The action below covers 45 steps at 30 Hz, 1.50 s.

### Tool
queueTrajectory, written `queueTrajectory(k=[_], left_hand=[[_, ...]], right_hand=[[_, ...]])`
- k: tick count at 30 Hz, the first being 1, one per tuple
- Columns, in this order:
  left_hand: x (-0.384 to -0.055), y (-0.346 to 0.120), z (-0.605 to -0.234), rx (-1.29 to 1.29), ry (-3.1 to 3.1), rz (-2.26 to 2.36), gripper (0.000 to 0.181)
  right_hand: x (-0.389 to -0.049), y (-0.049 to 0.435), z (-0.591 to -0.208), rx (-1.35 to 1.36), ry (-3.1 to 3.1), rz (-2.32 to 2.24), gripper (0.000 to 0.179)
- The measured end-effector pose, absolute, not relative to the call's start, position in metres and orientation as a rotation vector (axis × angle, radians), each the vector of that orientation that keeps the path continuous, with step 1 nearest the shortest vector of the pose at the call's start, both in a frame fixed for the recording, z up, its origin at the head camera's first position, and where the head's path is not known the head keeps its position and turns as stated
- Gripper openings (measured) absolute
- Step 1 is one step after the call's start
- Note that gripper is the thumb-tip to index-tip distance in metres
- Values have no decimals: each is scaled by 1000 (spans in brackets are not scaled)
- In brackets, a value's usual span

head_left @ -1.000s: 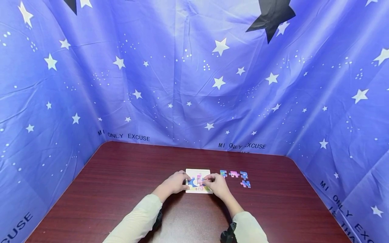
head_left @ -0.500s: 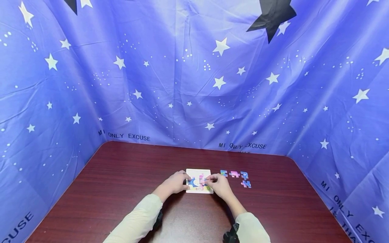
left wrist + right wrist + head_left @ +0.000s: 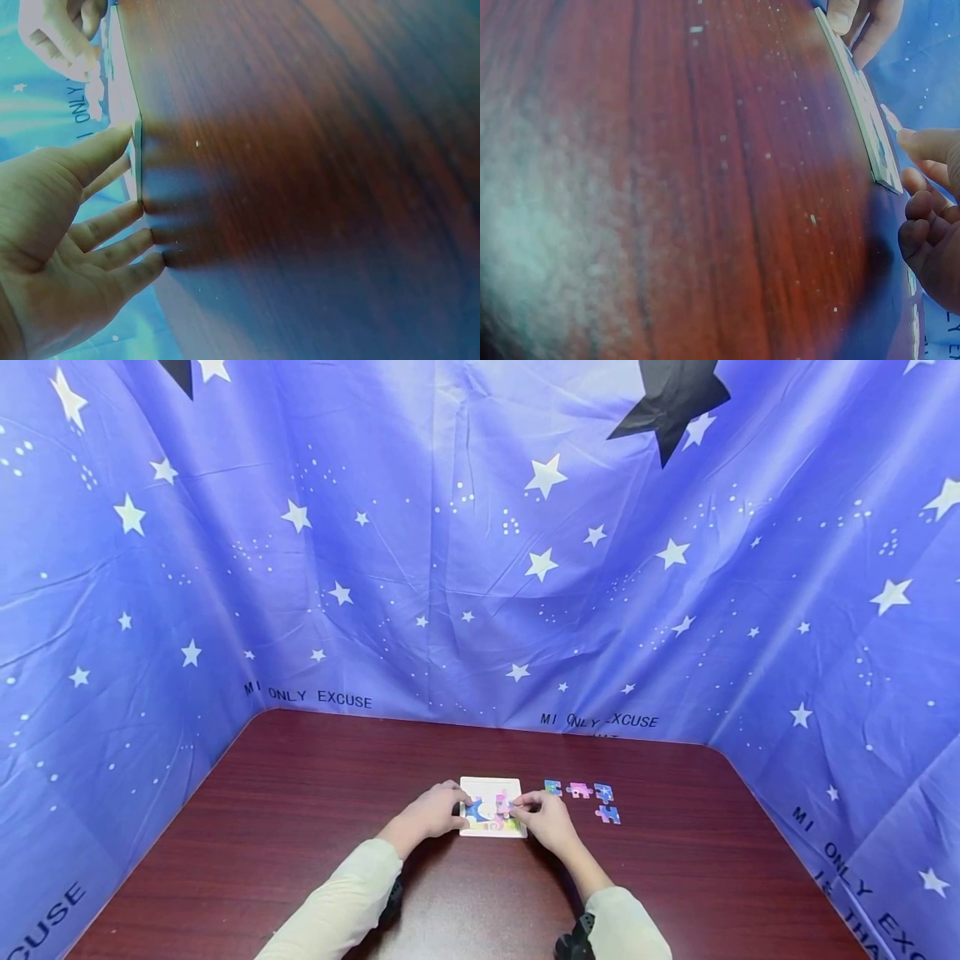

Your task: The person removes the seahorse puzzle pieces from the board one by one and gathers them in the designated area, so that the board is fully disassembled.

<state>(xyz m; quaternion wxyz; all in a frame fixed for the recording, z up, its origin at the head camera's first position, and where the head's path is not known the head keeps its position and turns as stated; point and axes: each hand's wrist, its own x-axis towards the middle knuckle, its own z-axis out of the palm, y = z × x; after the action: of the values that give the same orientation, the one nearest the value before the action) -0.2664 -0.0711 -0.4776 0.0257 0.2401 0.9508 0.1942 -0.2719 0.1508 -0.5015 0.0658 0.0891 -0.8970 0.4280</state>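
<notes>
A white-rimmed puzzle tray (image 3: 491,782) lies on the table, with blue, white, pink and yellow picture pieces along its lower part. My left hand (image 3: 433,810) rests at its left side. In the left wrist view the fingers of that hand (image 3: 67,217) are spread and fairly straight, thumb against the tray edge, other fingertips down by the corner. Over the tray's right half, my right hand (image 3: 547,818) pinches a pink puzzle piece (image 3: 503,802) between thumb and forefinger. The right wrist view shows this piece (image 3: 890,118) tilted, close above the tray (image 3: 866,112).
Several loose puzzle pieces lie right of the tray: a blue-green one (image 3: 552,787), a pink one (image 3: 578,790) and blue ones (image 3: 603,792). The dark red wooden table (image 3: 315,777) ends at a blue star-printed curtain (image 3: 480,610) on the far side and both flanks.
My right hand has shifted slightly right with the pink piece, which shows more plainly over the tray's right half. The left hand, tray and loose pieces stay put.
</notes>
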Motion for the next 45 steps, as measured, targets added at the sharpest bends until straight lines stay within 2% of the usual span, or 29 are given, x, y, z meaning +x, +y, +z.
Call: queueTrajectory(k=[45], left_hand=[[-265,-70,-481,724,2937,631,31]], right_hand=[[-269,177,-500,207,-2714,1238,7]])
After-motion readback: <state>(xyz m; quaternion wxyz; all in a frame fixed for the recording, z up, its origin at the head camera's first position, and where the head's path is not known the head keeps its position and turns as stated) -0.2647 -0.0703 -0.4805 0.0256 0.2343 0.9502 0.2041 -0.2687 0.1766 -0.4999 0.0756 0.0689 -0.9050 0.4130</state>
